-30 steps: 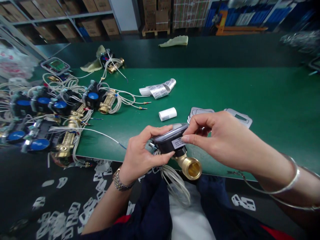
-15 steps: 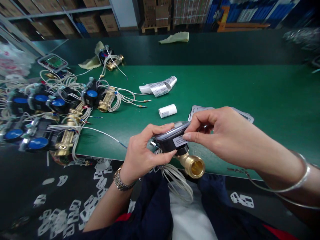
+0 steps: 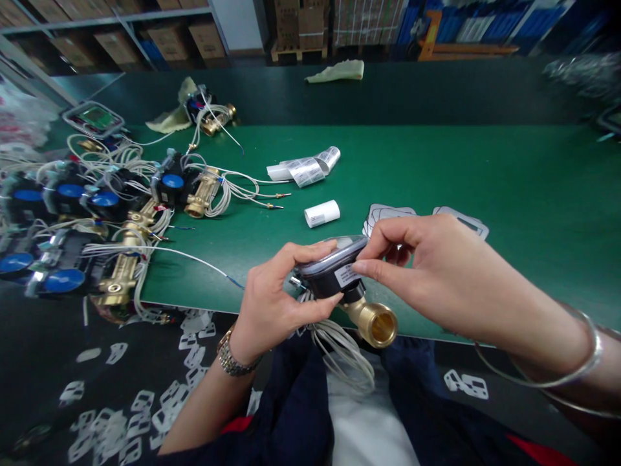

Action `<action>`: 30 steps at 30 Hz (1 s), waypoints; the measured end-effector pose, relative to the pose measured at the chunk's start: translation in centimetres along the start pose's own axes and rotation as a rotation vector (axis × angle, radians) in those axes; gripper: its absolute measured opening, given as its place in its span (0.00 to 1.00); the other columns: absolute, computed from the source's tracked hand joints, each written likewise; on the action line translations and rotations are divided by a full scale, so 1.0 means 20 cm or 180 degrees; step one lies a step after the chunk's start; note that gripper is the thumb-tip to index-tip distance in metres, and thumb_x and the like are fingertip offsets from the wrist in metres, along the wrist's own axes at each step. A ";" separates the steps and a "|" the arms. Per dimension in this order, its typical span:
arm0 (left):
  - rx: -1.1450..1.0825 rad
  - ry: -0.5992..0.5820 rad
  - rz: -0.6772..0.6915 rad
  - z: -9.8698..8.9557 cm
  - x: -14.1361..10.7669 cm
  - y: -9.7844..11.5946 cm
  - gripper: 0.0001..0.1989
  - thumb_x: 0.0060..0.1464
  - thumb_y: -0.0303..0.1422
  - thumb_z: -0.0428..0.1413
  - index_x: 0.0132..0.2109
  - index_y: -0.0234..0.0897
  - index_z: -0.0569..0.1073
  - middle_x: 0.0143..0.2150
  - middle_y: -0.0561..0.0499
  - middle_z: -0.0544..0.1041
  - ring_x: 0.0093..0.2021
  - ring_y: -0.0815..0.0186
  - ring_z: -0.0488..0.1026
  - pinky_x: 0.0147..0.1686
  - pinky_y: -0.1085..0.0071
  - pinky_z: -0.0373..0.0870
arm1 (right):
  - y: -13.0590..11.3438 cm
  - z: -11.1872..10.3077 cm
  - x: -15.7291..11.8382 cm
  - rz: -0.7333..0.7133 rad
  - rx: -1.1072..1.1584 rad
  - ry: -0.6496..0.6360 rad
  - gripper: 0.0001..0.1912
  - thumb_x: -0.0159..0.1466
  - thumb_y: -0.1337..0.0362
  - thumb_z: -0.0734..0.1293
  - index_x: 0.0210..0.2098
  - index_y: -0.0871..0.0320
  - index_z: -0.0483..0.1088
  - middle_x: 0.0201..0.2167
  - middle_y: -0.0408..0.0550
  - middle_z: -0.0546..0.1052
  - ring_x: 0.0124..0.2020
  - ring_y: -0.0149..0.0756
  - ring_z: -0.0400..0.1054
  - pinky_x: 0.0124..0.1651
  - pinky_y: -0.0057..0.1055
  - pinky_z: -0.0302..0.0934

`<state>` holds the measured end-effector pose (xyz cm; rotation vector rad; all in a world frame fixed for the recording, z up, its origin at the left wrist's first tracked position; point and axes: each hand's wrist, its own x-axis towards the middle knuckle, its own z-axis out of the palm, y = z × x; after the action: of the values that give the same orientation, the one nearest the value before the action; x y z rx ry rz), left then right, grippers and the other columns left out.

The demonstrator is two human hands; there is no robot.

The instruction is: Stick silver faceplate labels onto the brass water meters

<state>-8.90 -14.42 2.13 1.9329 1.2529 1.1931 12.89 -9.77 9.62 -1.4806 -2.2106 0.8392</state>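
Note:
My left hand (image 3: 276, 294) grips a black meter (image 3: 323, 279) with a clear-topped cover, its thumb below and fingers over the rim. A brass pipe fitting (image 3: 378, 325) sticks out under the meter, and a bundle of pale cables (image 3: 343, 356) hangs from it. On the meter's side is a white printed label (image 3: 346, 276). My right hand (image 3: 427, 262) pinches at the label's right end, thumb against it and index finger at the cover's edge.
Several meters with blue discs (image 3: 63, 280) and tangled cables crowd the left of the green table (image 3: 436, 162). A label roll (image 3: 322, 213), a label strip (image 3: 305, 169) and grey-framed plates (image 3: 463, 223) lie beyond my hands. Paper scraps (image 3: 109, 430) litter the floor.
The view has shifted slightly, moving the background a little to the left. My hands keep nearly the same hold on the meter and label.

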 end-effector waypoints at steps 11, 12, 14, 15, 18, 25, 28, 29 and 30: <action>0.0214 0.0030 0.0146 0.03 0.01 0.03 0.26 0.50 0.31 0.72 0.55 0.40 0.75 0.58 0.50 0.81 0.58 0.62 0.80 0.60 0.70 0.76 | 0.05 0.06 -0.02 0.0097 -0.0743 0.0469 0.23 0.57 0.48 0.80 0.29 0.53 0.64 0.25 0.38 0.73 0.27 0.37 0.66 0.29 0.33 0.50; 0.0267 0.0065 0.0202 0.04 0.01 0.04 0.26 0.50 0.30 0.72 0.55 0.40 0.76 0.58 0.50 0.82 0.57 0.62 0.80 0.59 0.70 0.76 | 0.08 0.05 -0.01 0.0204 -0.0671 0.0487 0.25 0.56 0.47 0.80 0.31 0.53 0.63 0.24 0.37 0.73 0.26 0.36 0.66 0.28 0.33 0.50; 0.0408 0.0096 0.0332 0.04 0.02 0.04 0.26 0.51 0.30 0.72 0.56 0.40 0.77 0.57 0.50 0.82 0.55 0.62 0.81 0.59 0.69 0.77 | 0.17 0.03 -0.01 0.0353 -0.0372 0.0569 0.24 0.57 0.48 0.80 0.35 0.52 0.64 0.26 0.37 0.74 0.26 0.35 0.67 0.29 0.32 0.54; 0.0501 0.0078 0.0404 0.03 0.03 0.05 0.26 0.51 0.30 0.71 0.57 0.40 0.77 0.57 0.51 0.82 0.54 0.62 0.82 0.58 0.69 0.77 | 0.22 0.02 -0.02 0.0389 -0.0182 0.0624 0.23 0.59 0.49 0.79 0.38 0.52 0.65 0.28 0.37 0.75 0.28 0.35 0.69 0.31 0.32 0.57; 0.0897 -0.0088 0.0614 0.00 0.07 0.07 0.25 0.54 0.32 0.70 0.58 0.43 0.78 0.55 0.53 0.83 0.51 0.63 0.83 0.56 0.70 0.78 | 0.39 0.00 -0.08 0.0557 0.0191 0.0714 0.17 0.64 0.50 0.75 0.42 0.53 0.69 0.33 0.41 0.78 0.32 0.36 0.72 0.36 0.33 0.62; 0.2326 -0.0384 0.0628 0.05 0.25 0.10 0.21 0.61 0.43 0.62 0.60 0.50 0.78 0.55 0.56 0.83 0.50 0.54 0.84 0.40 0.57 0.81 | 0.74 0.05 -0.25 0.1107 -0.0006 0.0276 0.09 0.68 0.55 0.70 0.35 0.53 0.76 0.32 0.42 0.81 0.32 0.36 0.73 0.35 0.33 0.62; 0.3025 -0.0792 0.0456 0.14 0.36 0.11 0.22 0.59 0.45 0.62 0.59 0.50 0.79 0.53 0.52 0.84 0.44 0.48 0.84 0.29 0.57 0.77 | 0.90 0.04 -0.29 0.1211 -0.0180 0.0355 0.08 0.68 0.57 0.70 0.35 0.53 0.77 0.32 0.43 0.81 0.32 0.36 0.73 0.35 0.33 0.62; 0.3236 -0.0948 0.0406 0.17 0.39 0.12 0.22 0.59 0.45 0.62 0.59 0.50 0.79 0.51 0.51 0.85 0.41 0.46 0.84 0.26 0.57 0.75 | 0.95 0.03 -0.30 0.1246 -0.0254 0.0406 0.08 0.68 0.58 0.70 0.35 0.53 0.77 0.33 0.44 0.81 0.33 0.37 0.74 0.36 0.34 0.62; 0.3402 -0.1091 0.0365 0.20 0.42 0.13 0.23 0.59 0.46 0.62 0.59 0.50 0.79 0.50 0.49 0.85 0.39 0.45 0.84 0.24 0.58 0.73 | 1.01 0.01 -0.31 0.1274 -0.0334 0.0465 0.07 0.68 0.58 0.70 0.36 0.53 0.77 0.34 0.45 0.81 0.35 0.38 0.74 0.38 0.34 0.63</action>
<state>-2.78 -7.75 5.60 2.7902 1.7738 0.1224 29.61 -9.96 -3.22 -2.0079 -1.9067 0.7084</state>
